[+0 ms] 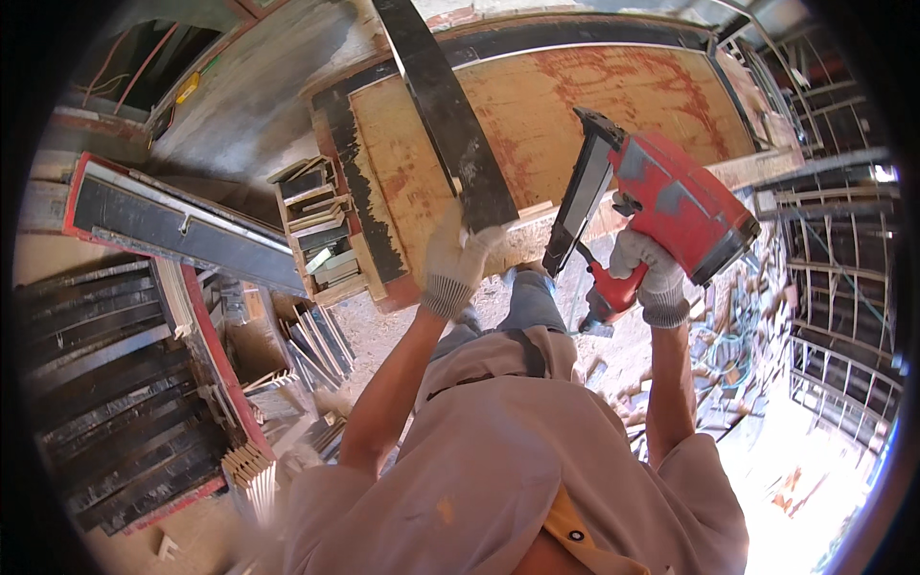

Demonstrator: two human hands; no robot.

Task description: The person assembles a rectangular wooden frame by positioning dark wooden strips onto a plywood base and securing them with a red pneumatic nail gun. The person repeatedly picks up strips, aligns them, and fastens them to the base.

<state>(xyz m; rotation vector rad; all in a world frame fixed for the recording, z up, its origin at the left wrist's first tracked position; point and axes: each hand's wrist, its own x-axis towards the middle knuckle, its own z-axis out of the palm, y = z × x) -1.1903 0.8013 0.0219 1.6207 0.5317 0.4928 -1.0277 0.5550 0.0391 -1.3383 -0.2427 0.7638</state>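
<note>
A long dark board (460,134) slants from the top edge toward me across the bench. My left hand (458,257), in a whitish knit glove, is closed on the board's near end; some fingers are hidden by the board. In my right hand (652,273), gloved too, is a red and black nail gun (676,196). My fingers wrap its handle, and its long black magazine and nose point left and away from me. Under the board lies a wide plywood panel (585,105), tan with reddish-brown stains and dark strips along its edges.
A wooden box (326,230) of short wood pieces stands left of the panel. Dark framed slats (115,383) and a red-edged frame (182,216) fill the left side. Scraps (709,355) and a light-blue hose (733,356) litter the ground at right, beside metal racks (843,287).
</note>
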